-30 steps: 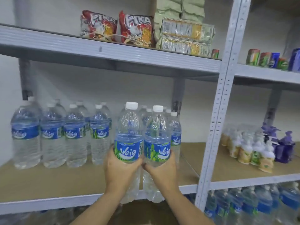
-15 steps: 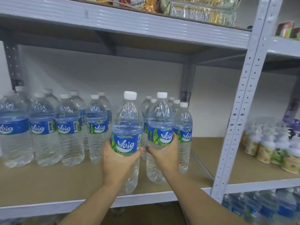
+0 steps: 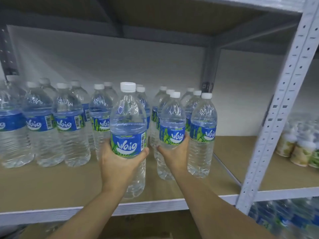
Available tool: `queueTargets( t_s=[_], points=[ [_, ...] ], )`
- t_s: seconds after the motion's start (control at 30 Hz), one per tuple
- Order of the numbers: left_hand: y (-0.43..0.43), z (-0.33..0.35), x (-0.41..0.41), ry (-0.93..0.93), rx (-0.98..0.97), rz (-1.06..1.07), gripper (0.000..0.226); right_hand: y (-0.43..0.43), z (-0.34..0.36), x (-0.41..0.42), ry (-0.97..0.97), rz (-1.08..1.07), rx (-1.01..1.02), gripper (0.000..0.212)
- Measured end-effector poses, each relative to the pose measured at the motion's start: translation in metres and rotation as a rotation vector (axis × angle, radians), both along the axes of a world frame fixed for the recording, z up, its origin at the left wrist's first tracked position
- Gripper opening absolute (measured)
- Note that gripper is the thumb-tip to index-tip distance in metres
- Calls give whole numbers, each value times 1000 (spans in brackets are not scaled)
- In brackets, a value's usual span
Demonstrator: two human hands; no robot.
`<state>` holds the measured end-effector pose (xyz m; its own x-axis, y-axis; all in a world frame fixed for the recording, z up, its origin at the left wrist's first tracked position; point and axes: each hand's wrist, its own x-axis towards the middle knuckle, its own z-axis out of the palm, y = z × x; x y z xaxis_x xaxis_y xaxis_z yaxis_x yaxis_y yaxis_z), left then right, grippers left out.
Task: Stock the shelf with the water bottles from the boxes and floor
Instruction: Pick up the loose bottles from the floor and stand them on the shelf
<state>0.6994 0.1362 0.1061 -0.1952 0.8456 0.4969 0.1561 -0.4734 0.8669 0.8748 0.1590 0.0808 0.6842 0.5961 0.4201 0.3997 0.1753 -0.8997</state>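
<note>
The left hand [image 3: 120,163] is curled around the left bottle [image 3: 128,118]. It grips the bottle at the blue label, with the thumb on one side and the fingers on the other. The right hand [image 3: 174,152] is curled around the right bottle [image 3: 172,116] the same way, just under its label.

Both bottles are clear plastic and full of water. Each has a white cap on top and wavy ridges down low. The label is blue with green leaves and a white word, "Waig". The left bottle's label also has a bar code on its side. Both stand straight up.

The left bottle is over the front part of the brown shelf [image 3: 51,183], close to the grey edge. Its bottom may be touching the shelf, but I can't be sure. The right bottle is further back. It is just beside another bottle [image 3: 202,133] on its right.

More bottles [image 3: 69,121] of the same kind stand in rows on the left and behind the hands. A grey post [image 3: 279,104] with holes stands on the right. There is more blue-label water [image 3: 284,218] on the shelf below.
</note>
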Motion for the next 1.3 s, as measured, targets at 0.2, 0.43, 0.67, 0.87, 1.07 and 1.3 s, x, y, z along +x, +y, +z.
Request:
queueTargets(
  t_s=[0.2, 0.43, 0.67, 0.87, 1.07, 1.3],
  points=[
    [8, 5, 6, 35, 37, -8, 66, -7, -3, 13, -33, 123, -58, 120],
    [17, 0, 8, 25, 15, 31, 68, 2, 4, 7, -40, 66, -7, 104],
    [19, -6, 7, 73, 33, 66, 67, 2, -5, 7, -97, 46, -9, 113],
    [25, -3, 9, 54, 42, 44, 68, 0, -3, 10, -104, 74, -55, 116],
    [34, -3, 18, 57, 53, 33, 71, -21, -33, 21, -123, 195, -230, 110],
    [45, -5, 37, 8, -7, 11, 72, -32, -65, 29, -179, 159, -416, 95]
  ],
)
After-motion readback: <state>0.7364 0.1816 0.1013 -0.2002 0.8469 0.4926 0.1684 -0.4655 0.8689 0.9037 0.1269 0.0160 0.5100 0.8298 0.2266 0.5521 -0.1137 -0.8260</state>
